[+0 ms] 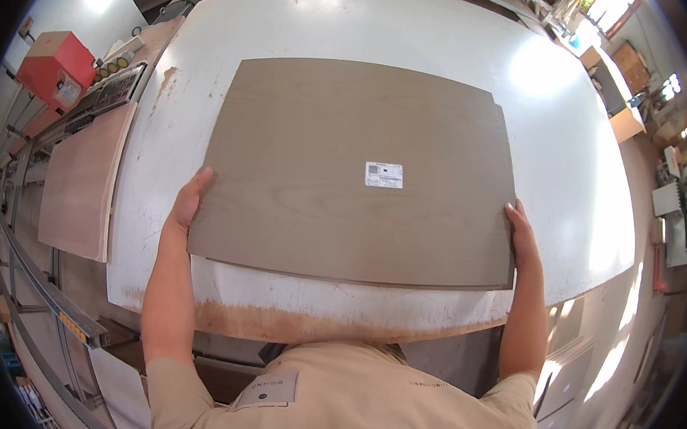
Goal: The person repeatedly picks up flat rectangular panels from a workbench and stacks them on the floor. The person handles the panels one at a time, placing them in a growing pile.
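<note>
A grey-brown wood-grain panel (308, 142) lies across the white worktable, close to its near edge. A white printed label (384, 175) is stuck a little right of its middle. Slivers of at least one more panel (500, 118) show beneath it along the right and near edges. My left hand (192, 196) grips the left edge, its thumb on top and the other fingers hidden below. At the right edge my right hand (522, 233) holds the panel the same way, thumb uppermost. Whether my fingers also take in the lower panel, I cannot tell.
The white worktable (571, 165) has a worn brown near edge against my body. To the left stand a red machine part (56, 69), a pinkish board (82, 179) and a metal rail (47, 295). Boxes and boards (615, 86) lie beyond the right side.
</note>
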Available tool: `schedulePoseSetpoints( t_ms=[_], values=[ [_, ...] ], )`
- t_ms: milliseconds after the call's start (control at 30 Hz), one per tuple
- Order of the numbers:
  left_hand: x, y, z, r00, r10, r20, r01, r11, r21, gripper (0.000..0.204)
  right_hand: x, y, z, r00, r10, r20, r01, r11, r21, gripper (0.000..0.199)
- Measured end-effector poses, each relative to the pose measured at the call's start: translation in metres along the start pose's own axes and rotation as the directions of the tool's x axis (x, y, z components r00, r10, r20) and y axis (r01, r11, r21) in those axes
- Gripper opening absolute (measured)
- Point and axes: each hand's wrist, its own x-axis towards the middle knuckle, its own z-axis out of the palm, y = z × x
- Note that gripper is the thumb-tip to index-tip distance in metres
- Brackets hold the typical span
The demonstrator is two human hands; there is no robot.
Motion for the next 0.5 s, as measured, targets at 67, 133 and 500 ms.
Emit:
schedulePoseSetpoints(
  t_ms=[67, 133, 500],
  values=[
    [0.004, -0.005, 0.012, 0.986, 0.117, 0.120, -0.131, 0.984, 0.121, 0.067, -0.002, 0.007, -0.006, 0.996, -0.074, 0.038, 0.074, 0.997, 0.003, 0.059],
    [0.004, -0.010, 0.018, 0.978, 0.163, 0.129, -0.183, 0.970, 0.158, 0.069, -0.001, 0.015, -0.015, 0.993, 0.120, -0.004, -0.118, 0.983, 0.141, 0.055],
    [-0.002, -0.007, 0.017, 0.984, 0.117, 0.132, -0.129, 0.988, 0.087, 0.060, -0.007, 0.026, -0.017, 0.991, 0.131, 0.021, -0.133, 0.965, 0.227, 0.045]
  ],
)
